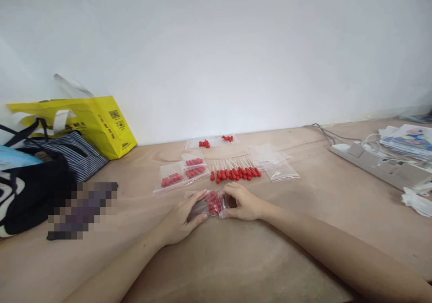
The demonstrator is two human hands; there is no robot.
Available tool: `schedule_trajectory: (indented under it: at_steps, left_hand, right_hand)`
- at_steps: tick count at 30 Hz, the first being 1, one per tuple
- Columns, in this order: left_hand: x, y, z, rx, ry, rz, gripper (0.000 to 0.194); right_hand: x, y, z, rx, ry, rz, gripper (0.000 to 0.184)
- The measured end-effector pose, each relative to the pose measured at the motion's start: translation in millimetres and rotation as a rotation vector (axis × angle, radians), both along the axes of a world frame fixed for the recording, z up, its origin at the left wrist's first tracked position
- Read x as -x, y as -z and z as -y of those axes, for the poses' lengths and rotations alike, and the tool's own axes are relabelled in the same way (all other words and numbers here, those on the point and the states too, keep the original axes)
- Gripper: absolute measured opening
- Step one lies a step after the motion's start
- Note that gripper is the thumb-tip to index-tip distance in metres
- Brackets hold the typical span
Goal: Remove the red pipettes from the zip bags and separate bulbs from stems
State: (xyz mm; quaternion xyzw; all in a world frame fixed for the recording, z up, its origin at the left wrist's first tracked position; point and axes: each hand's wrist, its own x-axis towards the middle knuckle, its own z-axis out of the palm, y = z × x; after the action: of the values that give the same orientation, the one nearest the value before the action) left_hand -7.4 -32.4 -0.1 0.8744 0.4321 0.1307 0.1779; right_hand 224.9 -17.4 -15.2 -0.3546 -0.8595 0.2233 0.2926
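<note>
A clear plastic zip bag with several red-tipped sticks inside lies on the table in front of me. My left hand grips its left side, thumb at the near edge and fingers along the far edge. On its right end, my right hand pinches the bag between thumb and fingers. Just beyond my hands lies a row of loose red-tipped sticks, their red heads toward me. Left of that row are filled zip bags, partly overlapping. To its right lie flat, see-through zip bags.
More filled bags lie near the white wall. A yellow shopping bag, a striped pouch and a black bag stand at left beside a blurred-out dark object. At right are a power strip, papers and crumpled tissue.
</note>
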Motion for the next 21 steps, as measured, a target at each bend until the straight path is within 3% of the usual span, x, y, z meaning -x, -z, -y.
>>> schedule_trajectory:
  at_steps: [12,17,21]
  left_hand:
    - [-2.0,-4.8,-0.5,0.011,0.040,0.028,0.048]
    - [-2.4,-6.0,0.0,0.013,0.050,0.032,0.047]
    - [-3.1,-7.3,0.3,0.010,0.071,0.039,0.045]
  right_hand:
    - [9.7,-6.0,9.0,0.016,-0.002,-0.114,0.021]
    - [13.4,2.9,6.0,0.215,0.026,-0.250,0.011]
    - [1.1,6.7,-0.4,0.355,0.017,-0.322,0.015]
